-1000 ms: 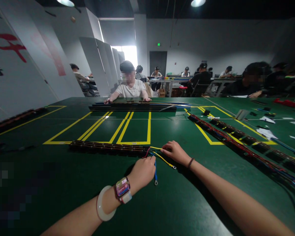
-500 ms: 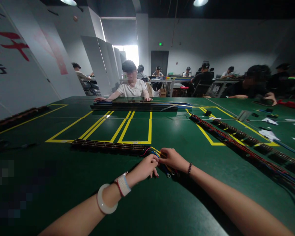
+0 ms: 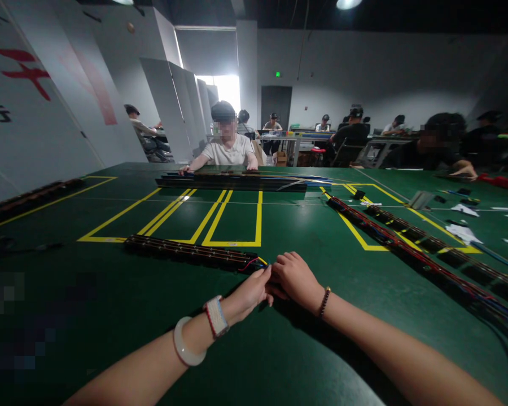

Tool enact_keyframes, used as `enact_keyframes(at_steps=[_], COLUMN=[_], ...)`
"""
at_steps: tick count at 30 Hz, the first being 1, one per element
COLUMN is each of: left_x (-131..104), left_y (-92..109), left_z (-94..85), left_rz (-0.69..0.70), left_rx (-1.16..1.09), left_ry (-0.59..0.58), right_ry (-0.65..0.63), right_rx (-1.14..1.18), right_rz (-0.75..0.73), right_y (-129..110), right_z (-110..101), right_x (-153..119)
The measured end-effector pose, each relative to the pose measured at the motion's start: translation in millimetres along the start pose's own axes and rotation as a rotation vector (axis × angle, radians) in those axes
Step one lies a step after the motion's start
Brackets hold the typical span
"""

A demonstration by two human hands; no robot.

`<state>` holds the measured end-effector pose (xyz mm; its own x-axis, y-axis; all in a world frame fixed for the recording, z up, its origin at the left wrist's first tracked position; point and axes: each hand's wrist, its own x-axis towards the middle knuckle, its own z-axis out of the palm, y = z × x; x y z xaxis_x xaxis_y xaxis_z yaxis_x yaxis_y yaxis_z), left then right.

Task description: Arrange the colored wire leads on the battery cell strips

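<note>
A long black bar with copper-coloured wires along its top (image 3: 190, 251) lies on the green table in front of me. Yellow, red and blue cables (image 3: 260, 261) leave its right end and run into my fingers. My left hand (image 3: 252, 290), with a woven band and a white bangle on the wrist, pinches at the cables from the left. My right hand (image 3: 295, 279) is curled over the same cables and meets the left one. Both hands are closed, and the cables' ends are hidden beneath them.
Yellow tape rectangles (image 3: 258, 220) mark the green table (image 3: 364, 338). More wired black bars (image 3: 406, 256) lie at the right, another bar (image 3: 34, 197) at the far left. Opposite, a co-worker (image 3: 228, 144) touches long dark strips (image 3: 237, 182). Paper scraps (image 3: 463, 231) lie at right.
My right hand has rolled over and closed further around the cables, covering their lug ends. My left hand has shifted slightly, its fingers now against the right hand.
</note>
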<state>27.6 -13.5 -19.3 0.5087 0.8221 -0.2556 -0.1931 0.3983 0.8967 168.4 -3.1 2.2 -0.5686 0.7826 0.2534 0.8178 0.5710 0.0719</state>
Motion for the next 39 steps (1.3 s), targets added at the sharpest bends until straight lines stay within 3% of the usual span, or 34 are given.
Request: enact_keyframes(at_steps=[9, 17, 24, 28, 39], left_x=[9, 12, 9, 5, 5], left_y=[-5, -7, -4, 3, 7], left_z=[-8.1, -10.8, -11.4, -8.4, -11.0], left_rz=[-0.02, -0.012, -0.01, -0.035, -0.075], left_rx=[-0.071, -0.13, -0.063, -0.02, -0.036], left_ry=[0.08, 0.062, 0.039, 0.018, 0.0], right_ry=[0.01, -0.04, -0.105, -0.121, -0.197], right_rx=[-0.227, -0.092, 0.037, 0.079, 0.099], right_rz=[-0.232, -0.16, -0.117, -0.016, 0.037], right_y=[-11, -16, -6, 0, -11], right_z=[-6, -13, -36, -45, -44], right_x=[-2, -9, -5, -3, -7])
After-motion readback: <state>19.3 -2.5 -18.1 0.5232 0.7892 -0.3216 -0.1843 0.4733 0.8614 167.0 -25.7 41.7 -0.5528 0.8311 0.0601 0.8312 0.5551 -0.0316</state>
